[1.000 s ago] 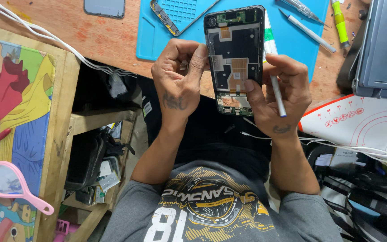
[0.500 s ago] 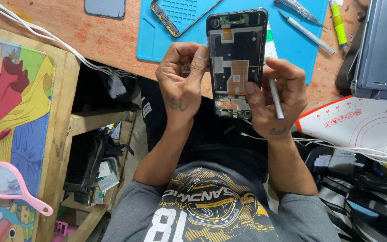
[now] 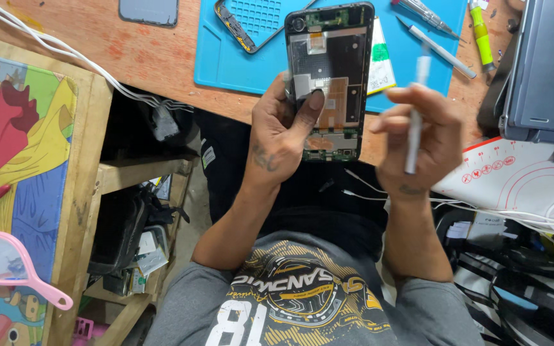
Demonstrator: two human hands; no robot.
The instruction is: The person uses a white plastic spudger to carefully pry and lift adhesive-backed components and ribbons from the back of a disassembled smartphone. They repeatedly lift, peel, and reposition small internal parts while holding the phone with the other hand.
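Phone (image 3: pixel 329 77), with its back cover off and its inner boards and shields bare, stands upright above the person's lap, its top end far over the blue mat (image 3: pixel 226 61) and its bottom end near the body. The left hand (image 3: pixel 280 138) grips it from the left side: the fingers are curled around the left edge and behind it, and the thumb (image 3: pixel 312 106) lies across the open back, its tip pressing near the copper-coloured patch in the middle. So the phone rises out of the top of that hand and sits mostly to the right of the palm.

The right hand (image 3: pixel 418 138) is just to the right of the phone, not touching it. It is loosely closed around a thin white tool (image 3: pixel 413 122) (a stylus or pry stick, blurred, so I cannot tell which), held roughly upright between thumb and fingers.

On the mat, far from the hands, lie a loose phone frame (image 3: pixel 245 25) to the left, a flat white and green part (image 3: pixel 379 67) half hidden behind the phone, and a screwdriver (image 3: pixel 428 16) and a white pen-like tool (image 3: pixel 440 48) to the right. A grey phone (image 3: pixel 149 11) lies on the wooden desk (image 3: pixel 149 61) at far left. A pink heart-shaped mirror (image 3: pixel 8 263) sits near left.
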